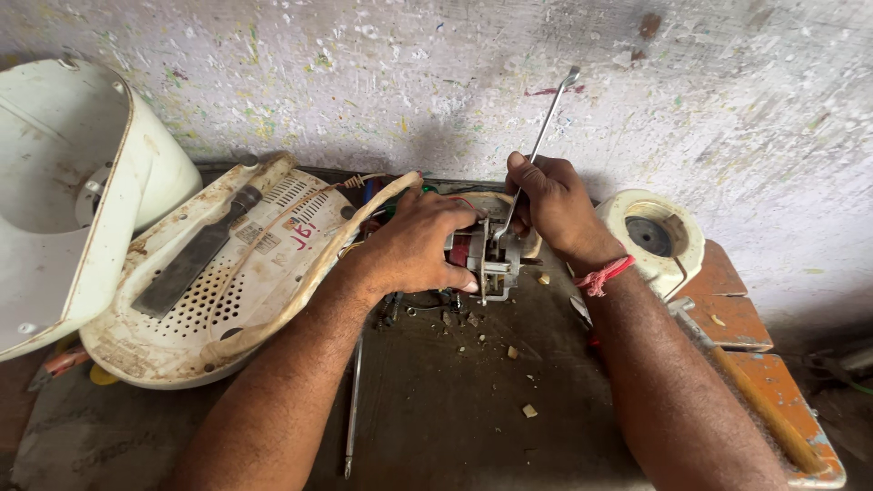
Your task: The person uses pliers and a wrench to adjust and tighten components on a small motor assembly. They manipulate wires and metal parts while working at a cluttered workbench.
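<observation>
**Both hands on a small motor**

The left hand point(418, 245) clamps the small grey metal motor point(486, 250) at the table's point(455, 409) far middle, fingers curled over. The right hand point(555, 205), wrist bent down, grasps a slim steel spanner point(543, 132), its lower end seemingly in the motor.

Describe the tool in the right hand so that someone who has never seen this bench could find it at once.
Start at the paint-flecked wall behind the dark bench. Against it a thin silvery metal wrench slants up from the right hand, its lower end at the small motor. Unlike the flat file on the white casing, it is slim, shiny and held upright.
</observation>
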